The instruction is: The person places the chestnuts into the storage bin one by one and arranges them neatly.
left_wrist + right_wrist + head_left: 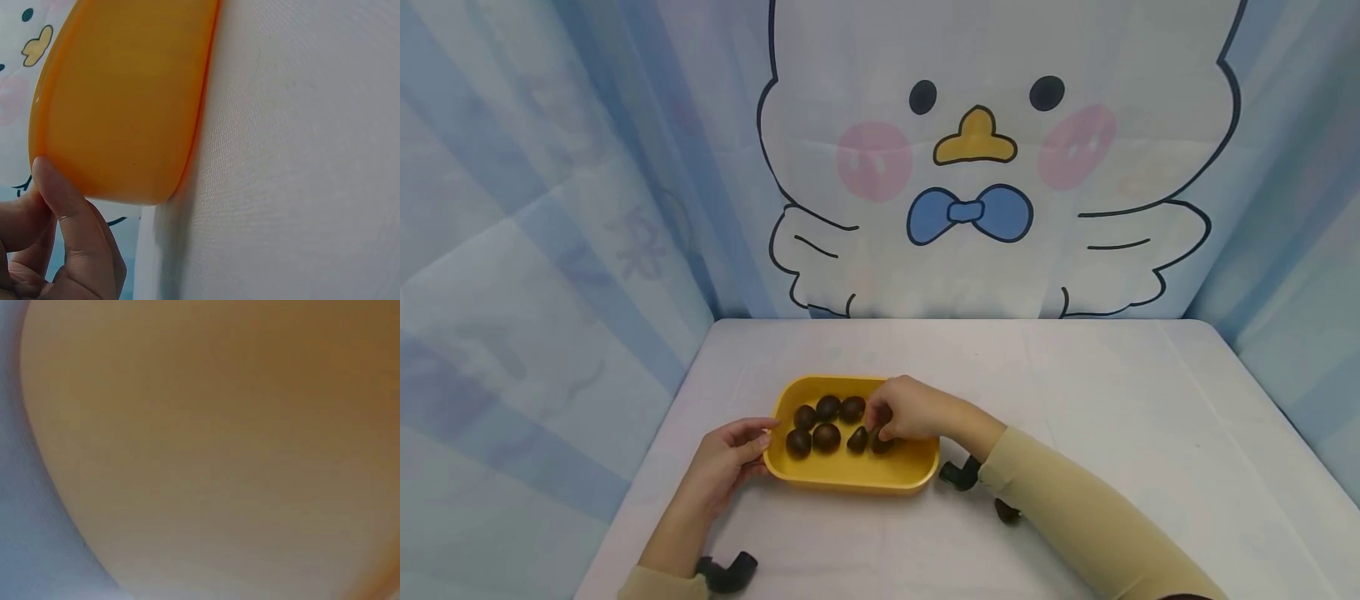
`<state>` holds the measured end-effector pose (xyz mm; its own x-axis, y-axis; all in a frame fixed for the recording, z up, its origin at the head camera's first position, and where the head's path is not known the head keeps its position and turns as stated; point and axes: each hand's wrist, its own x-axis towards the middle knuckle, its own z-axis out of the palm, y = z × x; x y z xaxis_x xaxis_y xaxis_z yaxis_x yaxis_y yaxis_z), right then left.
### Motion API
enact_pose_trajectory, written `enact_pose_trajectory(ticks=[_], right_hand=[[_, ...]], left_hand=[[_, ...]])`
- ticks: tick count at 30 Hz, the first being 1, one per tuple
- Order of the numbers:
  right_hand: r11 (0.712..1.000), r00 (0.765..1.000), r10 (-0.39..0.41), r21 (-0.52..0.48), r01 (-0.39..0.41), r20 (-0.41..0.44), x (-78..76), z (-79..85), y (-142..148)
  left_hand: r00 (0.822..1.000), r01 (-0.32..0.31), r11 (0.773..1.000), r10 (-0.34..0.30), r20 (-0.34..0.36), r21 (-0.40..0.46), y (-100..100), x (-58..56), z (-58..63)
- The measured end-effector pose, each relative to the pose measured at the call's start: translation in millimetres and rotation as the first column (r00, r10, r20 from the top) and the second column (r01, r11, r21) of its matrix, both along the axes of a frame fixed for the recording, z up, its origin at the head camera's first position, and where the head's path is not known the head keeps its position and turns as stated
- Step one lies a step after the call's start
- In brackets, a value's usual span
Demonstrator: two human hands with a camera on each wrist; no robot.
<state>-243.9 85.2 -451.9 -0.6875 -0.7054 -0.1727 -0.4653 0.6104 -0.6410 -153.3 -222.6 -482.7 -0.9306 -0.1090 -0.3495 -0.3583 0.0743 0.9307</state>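
Note:
A yellow tray (850,477) with rounded corners holds several dark brown chestnuts (827,437), some round, one pointed. My left hand (730,454) pinches the tray's left end at the rim, thumb and fingers on either side. In the left wrist view the fingers (81,240) are at the lower corner of the tray's orange-yellow wall (125,119). Over the right half of the tray, my right hand (910,408) has its fingertips down around a chestnut (882,443), which they partly hide. Only the tray's blurred wall (200,444) fills most of the right wrist view.
Another chestnut (1007,512) lies on the white table (1150,417) beside the right forearm. Dark wrist mounts (730,575) show at both wrists. A curtain with a cartoon bird (977,275) stands behind the table, and blue cloth (535,292) closes the sides.

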Motion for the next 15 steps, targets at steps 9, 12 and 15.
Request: enact_pose_trajectory(ticks=[9, 12, 15], right_hand=[[1.0, 0.996, 0.0, 0.026, 0.002, -0.089, 3.2, -5.2, -4.8], [1.0, 0.993, -0.002, 0.025, 0.006, -0.122, 4.4, -6.2, -6.4], [1.0, 0.99, -0.009, 0.025, 0.013, -0.141, 5.7, -6.6, -7.0]], left_hand=[[1.0, -0.001, 1.0, 0.001, 0.0, -0.003, 0.8, 1.0, -0.3], [1.0, -0.002, 1.0, 0.002, -0.001, -0.001, 0.8, 0.9, 0.3], [1.0, -0.001, 1.0, 0.001, -0.004, 0.0, 0.9, 0.6, 0.7]])
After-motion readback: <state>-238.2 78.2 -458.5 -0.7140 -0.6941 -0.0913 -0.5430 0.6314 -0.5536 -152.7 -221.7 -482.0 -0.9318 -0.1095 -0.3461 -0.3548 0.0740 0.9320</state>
